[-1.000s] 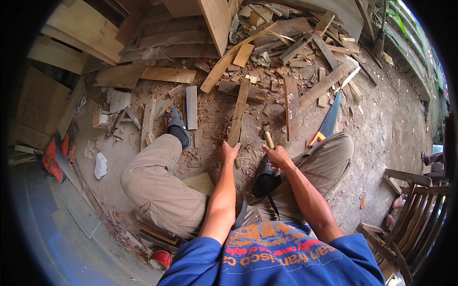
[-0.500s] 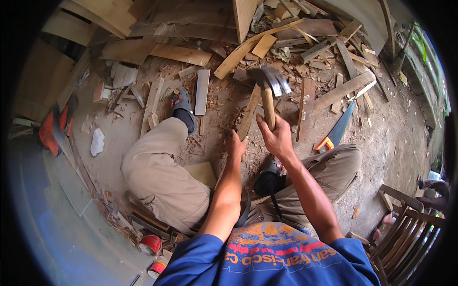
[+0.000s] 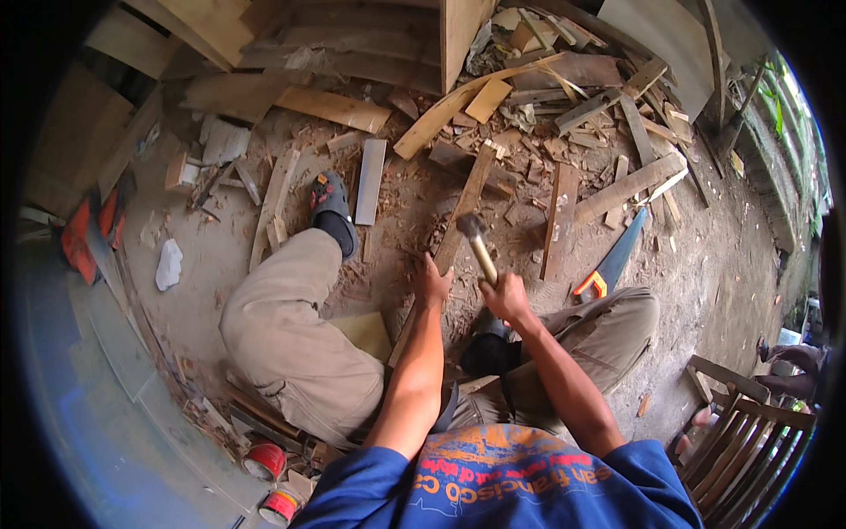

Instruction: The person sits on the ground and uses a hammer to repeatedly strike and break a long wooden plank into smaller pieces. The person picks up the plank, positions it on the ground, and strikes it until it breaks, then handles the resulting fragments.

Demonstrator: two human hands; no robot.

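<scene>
A hammer [image 3: 482, 256] with a pale wooden handle is in my right hand [image 3: 506, 298], its fingers wrapped round the lower end. The dark hammer head is beside the right edge of a long narrow wooden strip [image 3: 469, 196]; I cannot tell whether they touch. My left hand [image 3: 434, 282] grips the near part of that strip, which slants away from between my legs toward the far wood scraps. At its far end the strip lies over a dark wooden block [image 3: 500, 180].
A handsaw [image 3: 621, 251] with an orange handle lies by my right knee. Scrap wood [image 3: 599, 97] is piled at the far right. A grey-white board [image 3: 371, 181] lies near my left shoe [image 3: 332, 216]. Red cans [image 3: 265, 460] and a slatted wooden chair [image 3: 749, 450] flank me.
My right hand has brought the hammer down and nearer, from raised above the strip to low beside it. My left hand stays on the strip.
</scene>
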